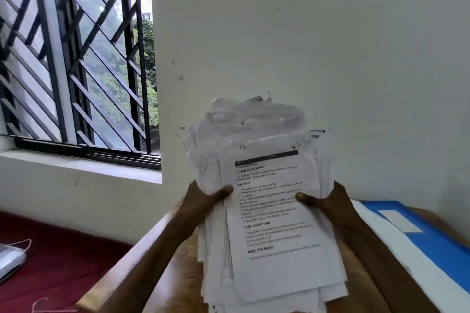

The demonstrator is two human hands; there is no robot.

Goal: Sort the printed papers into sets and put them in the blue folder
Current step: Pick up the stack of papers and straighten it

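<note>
The thick stack of printed papers (277, 262) is held up on edge over the wooden bench (175, 274), its lower edge low near the benchtop; whether it touches the wood cannot be told. The sheets are uneven and splayed, with corners sticking out at the sides and top. The top sheet (269, 180) faces the camera and carries bold headings such as "TASK GOAL" and "REQUIRED PROPS".

The left hand (203, 201) grips the stack's left edge, thumb pressed on the front. The right hand (328, 201) grips the right edge the same way. Both are closed around the paper, with the fingers hidden behind it.

Just beside the right forearm, the blue folder (437, 241) lies flat on the bench, shut, with a pale label on its cover. A white strip (381, 244) runs along its near edge; it may be a sheet or a flap. To the left, lower than the bench, is a dark red surface (50, 262) with a pale device (10, 259) and a thin cord. Beyond are the white wall (330, 33) and a barred window (76, 58) with trees outside.

The work looks to be at its start: the pile is whole and unsorted, and no sets are laid out. Next, the stack probably needs squaring or setting down, so one hand is free to lift sheets off by heading.
</note>
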